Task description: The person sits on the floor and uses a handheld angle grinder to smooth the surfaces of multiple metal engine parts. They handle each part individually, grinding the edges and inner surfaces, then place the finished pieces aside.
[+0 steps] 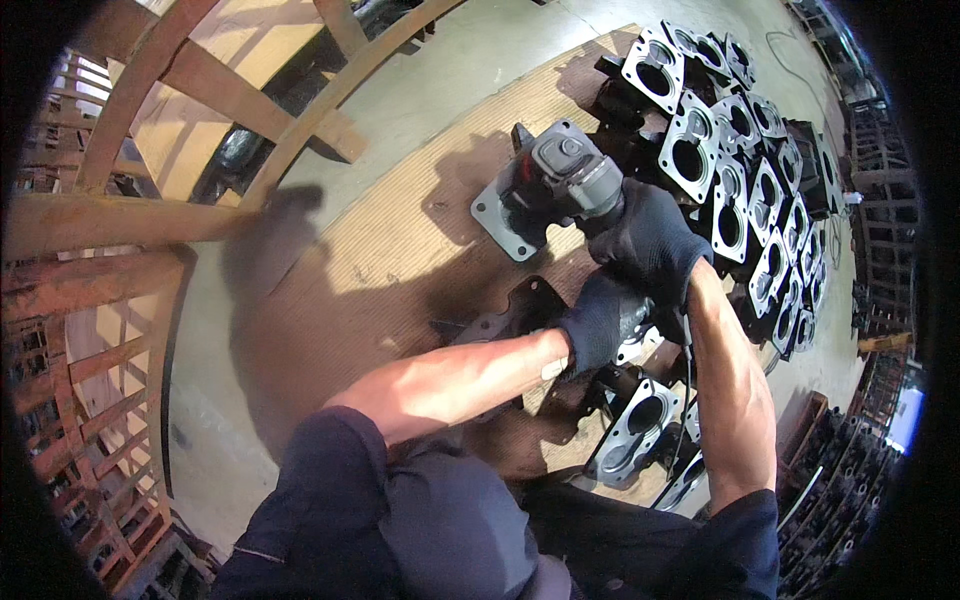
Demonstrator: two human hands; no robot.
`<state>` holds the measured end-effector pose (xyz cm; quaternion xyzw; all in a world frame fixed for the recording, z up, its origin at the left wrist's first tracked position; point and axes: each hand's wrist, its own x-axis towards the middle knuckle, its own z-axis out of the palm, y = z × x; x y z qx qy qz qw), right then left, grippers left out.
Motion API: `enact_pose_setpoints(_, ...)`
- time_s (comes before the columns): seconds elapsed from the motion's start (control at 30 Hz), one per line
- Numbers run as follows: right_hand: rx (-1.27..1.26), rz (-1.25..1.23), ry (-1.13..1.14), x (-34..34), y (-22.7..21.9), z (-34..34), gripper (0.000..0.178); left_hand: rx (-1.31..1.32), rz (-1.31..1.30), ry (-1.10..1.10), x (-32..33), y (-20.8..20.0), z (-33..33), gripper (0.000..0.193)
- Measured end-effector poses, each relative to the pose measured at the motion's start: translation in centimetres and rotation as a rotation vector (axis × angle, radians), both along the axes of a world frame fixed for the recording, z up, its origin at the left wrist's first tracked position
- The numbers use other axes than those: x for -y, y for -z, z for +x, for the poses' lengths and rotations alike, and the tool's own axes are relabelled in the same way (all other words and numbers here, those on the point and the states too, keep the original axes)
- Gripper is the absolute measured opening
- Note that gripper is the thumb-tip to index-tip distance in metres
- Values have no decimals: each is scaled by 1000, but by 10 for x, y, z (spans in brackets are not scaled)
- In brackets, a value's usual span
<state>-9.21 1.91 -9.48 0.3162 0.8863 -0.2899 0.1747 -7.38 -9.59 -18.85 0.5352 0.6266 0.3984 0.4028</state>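
Both my hands wear dark gloves and grip an angle grinder [572, 165]. My right hand [655, 238] is wrapped round it just behind its grey head. My left hand [600, 318] is closed round its rear part, nearer to me. Beneath the grinder's head lies a metal casting with a flat, holed flange [503, 222]; the head hides much of it, and whether the disc touches it I cannot tell. A darker casting [525, 305] sits in shadow just left of my left hand. A black cord [688, 375] runs down beside my right forearm.
Many similar castings [690, 150] with round bores stand packed at the right, and more [640, 430] lie close in front of me. A ribbed cardboard sheet [390, 270] covers the work surface. Rusty metal racks [120, 220] rise at the left; crates [880, 200] line the far right.
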Motion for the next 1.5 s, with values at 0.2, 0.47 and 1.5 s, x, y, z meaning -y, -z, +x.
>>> enact_pose_setpoints(0.2,76,-90,-183,17,-9,15,60,177,177,-361,26,8,51,30)
enact_pose_setpoints(0.47,-54,-19,-1,-32,-4,-11,40,-168,249,-4,-25,13,-16,33)
enact_pose_setpoints(1.5,-99,-45,-58,-22,20,-17,51,420,16,-371,-8,30,-4,30)
